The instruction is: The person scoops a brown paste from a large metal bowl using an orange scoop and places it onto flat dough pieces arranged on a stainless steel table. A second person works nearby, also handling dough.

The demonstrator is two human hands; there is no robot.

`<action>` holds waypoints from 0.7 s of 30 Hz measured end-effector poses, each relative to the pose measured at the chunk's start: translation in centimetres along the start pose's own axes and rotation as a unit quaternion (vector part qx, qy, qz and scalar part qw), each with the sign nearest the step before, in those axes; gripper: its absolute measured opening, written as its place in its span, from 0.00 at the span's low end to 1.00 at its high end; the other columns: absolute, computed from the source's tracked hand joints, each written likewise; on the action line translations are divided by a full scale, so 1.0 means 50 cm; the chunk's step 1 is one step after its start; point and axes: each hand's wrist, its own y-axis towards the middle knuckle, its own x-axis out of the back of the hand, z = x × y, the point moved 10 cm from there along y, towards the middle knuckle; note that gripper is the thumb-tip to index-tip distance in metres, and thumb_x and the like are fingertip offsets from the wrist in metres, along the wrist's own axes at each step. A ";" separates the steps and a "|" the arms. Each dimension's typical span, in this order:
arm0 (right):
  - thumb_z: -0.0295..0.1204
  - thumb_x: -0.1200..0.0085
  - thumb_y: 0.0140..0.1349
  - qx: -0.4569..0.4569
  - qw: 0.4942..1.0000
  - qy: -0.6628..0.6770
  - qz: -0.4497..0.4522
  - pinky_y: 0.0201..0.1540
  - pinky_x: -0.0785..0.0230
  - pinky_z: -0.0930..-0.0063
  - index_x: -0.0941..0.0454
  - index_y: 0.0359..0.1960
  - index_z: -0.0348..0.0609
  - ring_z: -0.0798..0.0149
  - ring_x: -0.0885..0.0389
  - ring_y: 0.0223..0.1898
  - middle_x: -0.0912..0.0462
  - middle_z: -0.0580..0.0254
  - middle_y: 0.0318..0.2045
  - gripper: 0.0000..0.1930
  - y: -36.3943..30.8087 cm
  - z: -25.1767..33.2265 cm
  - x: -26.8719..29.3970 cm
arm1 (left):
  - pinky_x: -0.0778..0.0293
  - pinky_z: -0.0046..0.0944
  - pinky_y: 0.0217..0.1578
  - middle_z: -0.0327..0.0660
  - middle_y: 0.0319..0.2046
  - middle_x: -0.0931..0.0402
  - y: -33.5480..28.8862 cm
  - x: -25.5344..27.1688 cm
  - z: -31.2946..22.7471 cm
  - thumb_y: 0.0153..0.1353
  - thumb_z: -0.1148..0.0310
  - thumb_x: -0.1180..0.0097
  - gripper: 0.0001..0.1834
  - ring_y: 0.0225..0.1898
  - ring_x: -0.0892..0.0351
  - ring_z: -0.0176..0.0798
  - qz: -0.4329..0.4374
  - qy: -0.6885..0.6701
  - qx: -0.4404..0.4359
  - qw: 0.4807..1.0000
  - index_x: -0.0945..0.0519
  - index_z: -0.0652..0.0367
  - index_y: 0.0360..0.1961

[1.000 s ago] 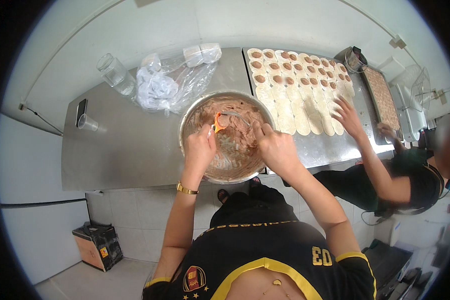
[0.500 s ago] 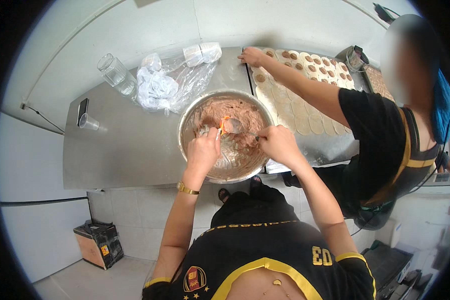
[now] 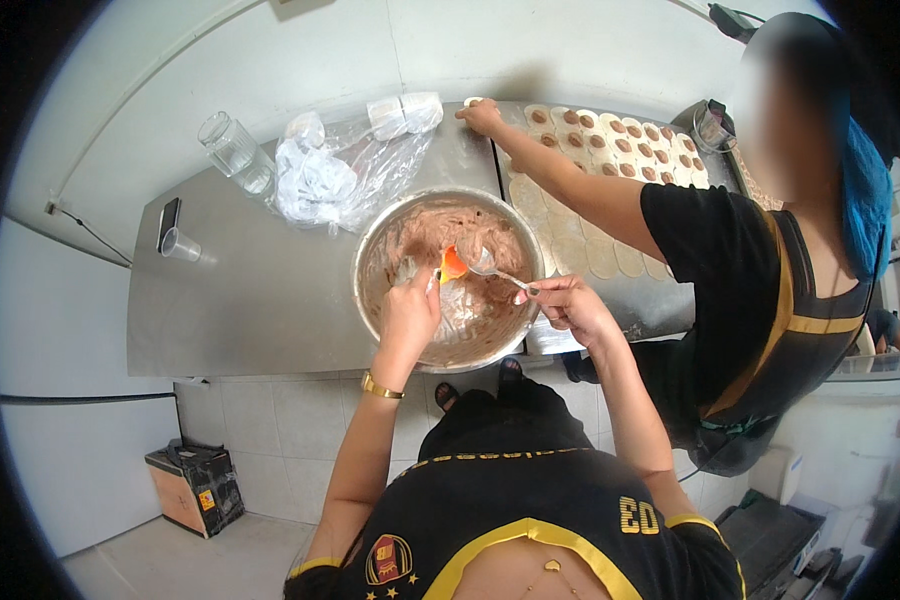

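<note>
A wide metal bowl [image 3: 520,325] of pinkish-brown minced filling [image 3: 448,222] stands in front of me. Over its middle, my left hand [image 3: 410,308] grips a small orange and yellow scoop [image 3: 452,265]. The scoop's orange inside shows. My right hand [image 3: 575,305], to the right, pinches the handle of a metal spoon [image 3: 485,262] between thumb and fingers. The spoon's bowl, smeared with filling, lies close beside the scoop; whether they touch I cannot tell.
At my right, a co-worker's arm [image 3: 580,180] reaches over rows of round wrappers [image 3: 600,255], several topped with filling. A plastic bag [image 3: 320,185], a glass jug [image 3: 235,150], a plastic cup [image 3: 180,244] and a phone [image 3: 168,222] lie on the steel table [image 3: 250,310].
My right hand has moved right and down, drawing the spoon back from the scoop. More of the scoop's orange inside now shows. The co-worker's hand has shifted left, with a wrapper at its fingers.
</note>
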 end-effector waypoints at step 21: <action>0.24 0.49 0.56 -0.011 0.998 -0.019 0.061 0.13 0.61 0.83 0.19 0.33 0.33 0.81 0.49 0.11 0.37 0.76 0.10 0.08 0.002 0.012 0.118 | 0.28 0.49 0.22 0.49 0.19 0.26 0.030 -0.076 -0.068 0.57 0.70 0.51 0.04 0.22 0.24 0.54 0.092 0.113 -0.070 0.987 0.30 0.58 0.29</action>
